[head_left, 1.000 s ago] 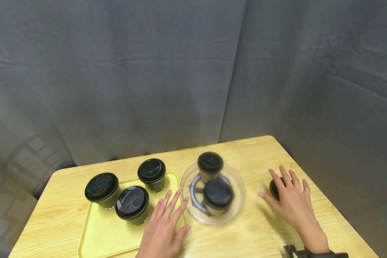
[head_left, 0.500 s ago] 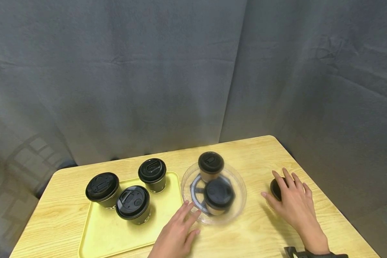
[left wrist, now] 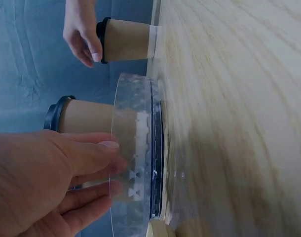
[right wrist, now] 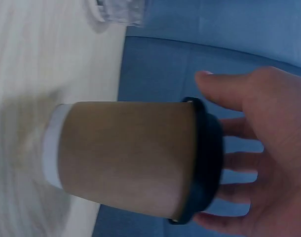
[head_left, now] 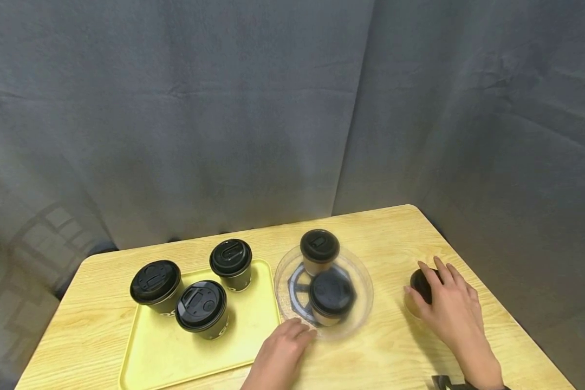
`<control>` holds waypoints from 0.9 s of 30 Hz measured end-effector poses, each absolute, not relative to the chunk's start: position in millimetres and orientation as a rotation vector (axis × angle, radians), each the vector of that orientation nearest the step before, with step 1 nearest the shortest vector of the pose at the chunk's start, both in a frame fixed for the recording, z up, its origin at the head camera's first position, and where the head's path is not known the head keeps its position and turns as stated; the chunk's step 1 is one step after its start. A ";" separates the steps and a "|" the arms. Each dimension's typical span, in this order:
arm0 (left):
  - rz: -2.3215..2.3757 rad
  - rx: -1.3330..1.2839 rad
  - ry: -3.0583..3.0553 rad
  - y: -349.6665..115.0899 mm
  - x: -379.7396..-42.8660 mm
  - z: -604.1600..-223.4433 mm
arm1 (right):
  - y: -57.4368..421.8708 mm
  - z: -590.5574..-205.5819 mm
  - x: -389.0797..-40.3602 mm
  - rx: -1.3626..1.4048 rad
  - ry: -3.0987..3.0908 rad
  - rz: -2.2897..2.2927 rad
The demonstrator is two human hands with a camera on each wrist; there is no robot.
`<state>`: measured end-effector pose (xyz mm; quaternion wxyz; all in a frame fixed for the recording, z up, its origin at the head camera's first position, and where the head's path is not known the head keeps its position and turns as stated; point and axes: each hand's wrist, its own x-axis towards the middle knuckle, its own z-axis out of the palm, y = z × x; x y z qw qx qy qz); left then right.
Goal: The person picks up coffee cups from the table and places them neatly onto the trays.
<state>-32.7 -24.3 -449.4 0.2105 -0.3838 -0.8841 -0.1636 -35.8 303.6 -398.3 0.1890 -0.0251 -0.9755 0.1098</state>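
My left hand (head_left: 285, 346) is at the near-left edge of a round clear plastic tray (head_left: 365, 292) with a dark spoked base. In the left wrist view its thumb and fingertips reach right at the tray's rim (left wrist: 122, 94), some fingertips seen through the clear wall. Two brown paper cups with black lids (head_left: 319, 245) (head_left: 331, 292) stand on this tray. At the right my right hand (head_left: 450, 309) has its fingers spread around the black lid of another upright brown paper cup (right wrist: 126, 155). In the right wrist view the thumb stands apart from that lid.
To the left lies a yellow rectangular tray (head_left: 175, 357), with several black-lidded dark cups (head_left: 202, 306) on or at it; one overlaps its left edge. The wooden table (head_left: 395, 233) has grey curtains (head_left: 224, 108) behind it and to the right.
My left hand has moved right from over the yellow tray to the clear tray's rim, its spread fingers drawing together. My right hand has shifted slightly right, staying around the same cup's lid.
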 end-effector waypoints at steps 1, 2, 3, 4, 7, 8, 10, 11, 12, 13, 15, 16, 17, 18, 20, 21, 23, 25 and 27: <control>-0.449 -1.060 -2.446 -23.2 -33.2 -449.5 | 303.5 -396.3 -34.1 -0.084 -2.741 0.300; -0.445 -1.052 -2.437 -22.3 -33.6 -449.6 | 303.5 -394.7 -32.9 -0.092 -2.737 0.294; -0.444 -1.046 -2.428 -21.6 -33.9 -449.6 | 303.7 -393.7 -31.9 -0.093 -2.731 0.285; -0.445 -1.041 -2.422 -20.9 -34.2 -449.5 | 303.8 -393.1 -31.2 -0.091 -2.723 0.280; -0.451 -1.016 -2.426 -19.6 -34.5 -448.0 | 304.8 -393.1 -30.2 -0.075 -2.696 0.258; -0.454 -1.006 -2.427 -19.5 -34.7 -447.9 | 305.2 -393.6 -30.4 -0.063 -2.686 0.256; -0.456 -0.989 -2.423 -19.2 -35.5 -448.0 | 305.8 -394.3 -30.4 -0.054 -2.673 0.257; -0.462 -0.983 -2.424 -19.2 -36.0 -448.3 | 306.2 -394.6 -30.3 -0.052 -2.670 0.256; -0.471 -0.979 -2.427 -19.1 -36.4 -448.3 | 306.5 -394.8 -30.2 -0.050 -2.667 0.254; -0.483 -0.976 -2.431 -19.6 -36.6 -448.4 | 306.4 -394.9 -30.2 -0.047 -2.665 0.253; -0.493 -0.969 -2.438 -20.5 -37.6 -448.3 | 306.1 -395.0 -30.1 -0.048 -2.666 0.250; -0.502 -0.966 -2.442 -21.1 -38.0 -448.1 | 306.0 -394.9 -30.0 -0.048 -2.665 0.249; -0.508 -0.959 -2.444 -22.0 -38.4 -447.9 | 305.9 -394.9 -29.9 -0.049 -2.666 0.249; -0.510 -0.952 -2.443 -23.0 -38.9 -447.6 | 305.8 -394.8 -29.9 -0.050 -2.666 0.250; -0.514 -0.936 -2.439 -25.5 -40.2 -446.9 | 305.7 -394.6 -30.0 -0.051 -2.668 0.251; -0.516 -0.929 -2.436 -27.1 -40.9 -446.5 | 305.6 -394.5 -30.0 -0.050 -2.669 0.252; -0.531 -0.916 -2.436 -30.4 -42.3 -445.8 | 305.6 -394.1 -30.1 -0.048 -2.668 0.253; -0.540 -0.905 -2.436 -33.8 -44.1 -445.3 | 305.5 -393.7 -30.0 -0.046 -2.668 0.252; -0.547 -0.890 -2.430 -37.2 -46.4 -445.5 | 305.4 -393.5 -29.6 -0.044 -2.668 0.253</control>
